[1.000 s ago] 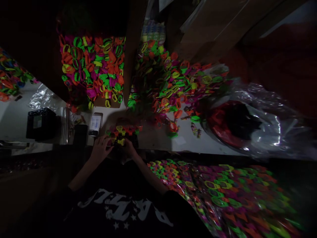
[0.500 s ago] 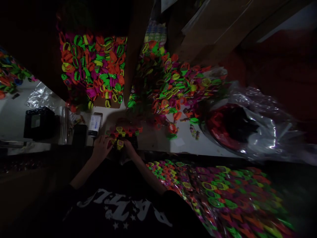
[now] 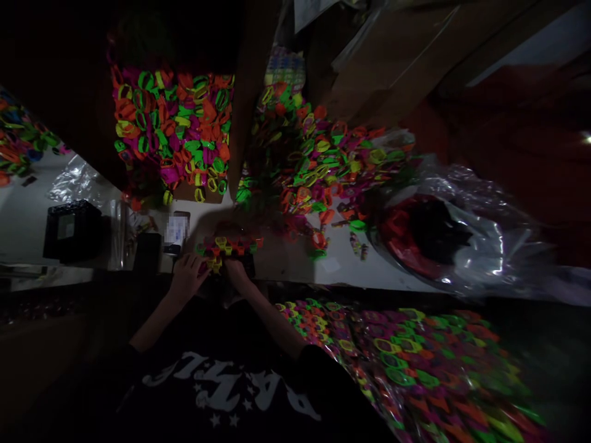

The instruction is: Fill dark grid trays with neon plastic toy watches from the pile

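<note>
Low in the middle of the dim head view, my left hand [image 3: 187,274] has its fingers closed at the side of a yellow toy watch [image 3: 215,264]. My right hand [image 3: 236,273] is just to the right of that watch, its fingers curled inward and partly hidden; what they grip cannot be made out. Directly beyond both hands lies a row of toy watches [image 3: 231,245] in yellow, orange and green, on a dark block at the table's near edge.
A box of loose toy watches [image 3: 180,132] stands behind, with a heap of more [image 3: 318,157] to its right. A phone [image 3: 176,232] and a black box [image 3: 72,229] sit left. Right is a plastic-lined basin [image 3: 406,240]. Bagged watches [image 3: 406,351] lie below the table edge.
My right hand has moved slightly left toward my left hand. The yellow watch between them has shifted left and up and is now partly covered. The view has turned slightly.
</note>
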